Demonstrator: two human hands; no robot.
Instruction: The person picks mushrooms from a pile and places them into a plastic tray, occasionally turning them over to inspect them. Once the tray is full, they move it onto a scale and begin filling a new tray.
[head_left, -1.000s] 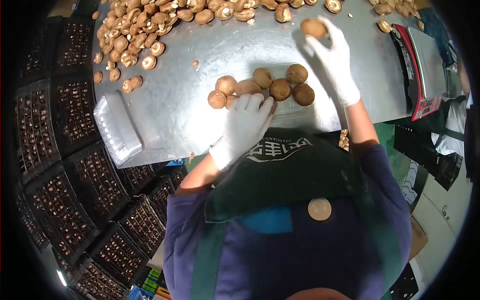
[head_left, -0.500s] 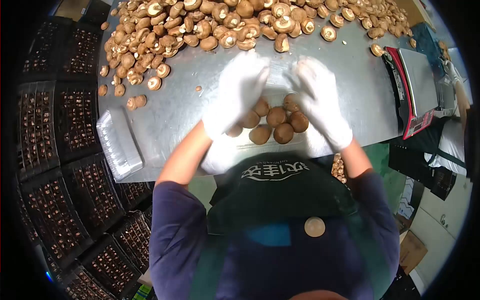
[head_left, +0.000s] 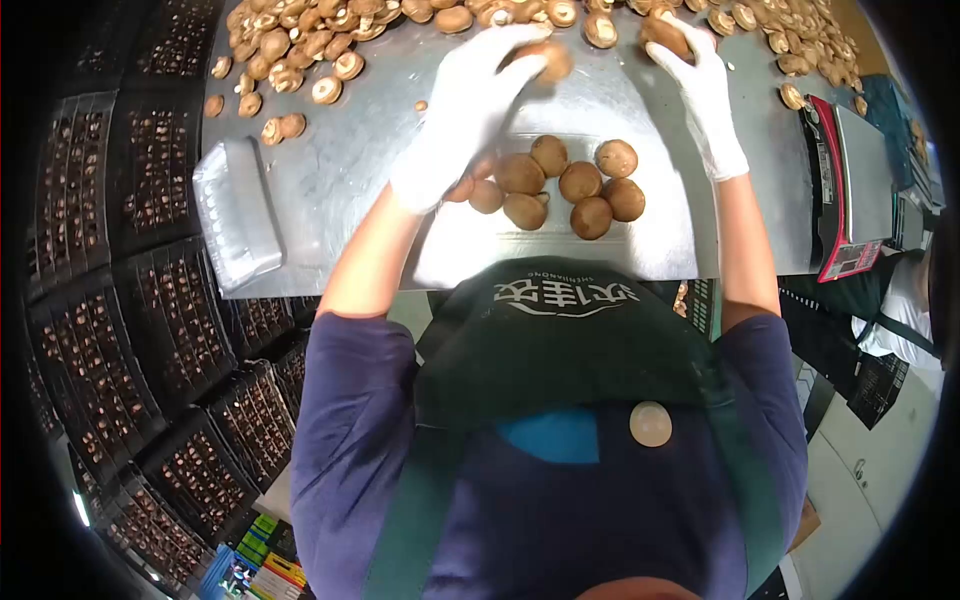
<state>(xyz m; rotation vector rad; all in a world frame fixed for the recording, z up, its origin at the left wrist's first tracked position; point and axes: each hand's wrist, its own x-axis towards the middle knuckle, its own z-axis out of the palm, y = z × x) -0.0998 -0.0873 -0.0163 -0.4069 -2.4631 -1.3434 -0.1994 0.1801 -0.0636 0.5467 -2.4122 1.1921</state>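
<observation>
- While both hands are raised over the far part of the metal counter (head_left: 340, 210), each one grips a brown mushroom cap, so neither is open.
- The left hand (head_left: 463, 107) has its fingers and thumb closed around one mushroom (head_left: 548, 62), which is blurred, above the upper side of the clear tray (head_left: 556, 208).
- The right hand (head_left: 708, 95) pinches another mushroom, a darker one (head_left: 667, 38), beside the loose mushrooms at the far side; whether it touches any of them I cannot tell.
- Between the two forearms, the tray mushrooms (head_left: 581, 182) lie in a loose cluster, mostly caps up, several touching; the left wrist partly covers those at the left end.
- The tray is see-through, and its outline is hard to follow in the glare.
- A heap of mushrooms (head_left: 310, 30), many showing pale stems, spreads along the far side of the counter, with single ones lying loose.
- Near the counter's left edge sits a clear plastic container (head_left: 237, 215), apart from the tray; at the right side is a red-edged scale (head_left: 866, 170).
- Dark crates (head_left: 90, 360) holding rows of mushrooms fill the left, and a co-worker's white sleeve (head_left: 900, 310) shows at the far right.
</observation>
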